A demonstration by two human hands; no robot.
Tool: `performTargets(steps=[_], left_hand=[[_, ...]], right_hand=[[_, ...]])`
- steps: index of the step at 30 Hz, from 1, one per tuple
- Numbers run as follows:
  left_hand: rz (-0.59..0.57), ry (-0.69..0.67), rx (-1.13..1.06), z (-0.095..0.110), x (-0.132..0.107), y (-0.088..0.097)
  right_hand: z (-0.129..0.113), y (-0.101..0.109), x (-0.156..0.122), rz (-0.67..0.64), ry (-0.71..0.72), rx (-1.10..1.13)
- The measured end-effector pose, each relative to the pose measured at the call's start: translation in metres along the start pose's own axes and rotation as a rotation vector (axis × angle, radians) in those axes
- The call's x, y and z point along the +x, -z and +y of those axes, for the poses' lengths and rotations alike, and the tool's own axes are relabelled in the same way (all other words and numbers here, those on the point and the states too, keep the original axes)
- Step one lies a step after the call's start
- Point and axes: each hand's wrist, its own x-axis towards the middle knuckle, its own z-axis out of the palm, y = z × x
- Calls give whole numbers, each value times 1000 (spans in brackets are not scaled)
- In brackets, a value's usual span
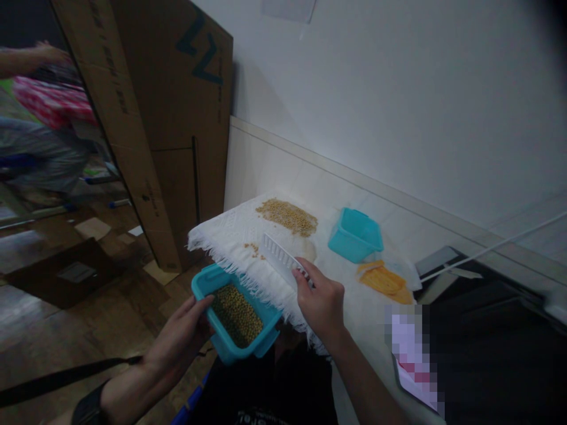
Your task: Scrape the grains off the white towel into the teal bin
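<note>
My left hand (194, 324) is closed on the left rim of a teal plastic container (230, 348), thumb over the edge. Yellowish beans (239, 313) that look like soybeans lie inside it, and it is held under the fringed edge of a white cloth (228, 227). In my right hand (321, 298), fingers and thumb pinch a white slotted plastic strip (279, 260), whose far end is over the cloth. A few loose beans (254, 251) lie just left of the strip. Beyond it, a larger patch of beans (287, 216) is spread out.
A second teal container (354, 239) stands on the right of the table, with an orange-yellow cloth-like item (385, 280) beside it. A phone-like device (414, 366) lies by a black object. At left stands a tall cardboard box (177, 106); another person's hand (48, 56) shows beyond it.
</note>
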Motion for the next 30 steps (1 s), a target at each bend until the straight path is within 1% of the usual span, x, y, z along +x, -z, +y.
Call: performTargets(steps=[5, 9, 15, 22, 30], left_hand=[[17, 16, 24, 1, 1, -1], [5, 8, 36, 0, 2, 1], [46, 35, 35, 3, 0, -1], [42, 41, 5, 9, -6, -8], [8, 3, 18, 7, 1, -2]], right_hand=[[-1, 6, -3, -11, 0, 22], [-1, 10, -5, -6, 0, 10], [-3, 9, -3, 19, -3, -7], [-5, 9, -6, 4, 12, 28], [-7, 4, -3, -29, -30, 54]])
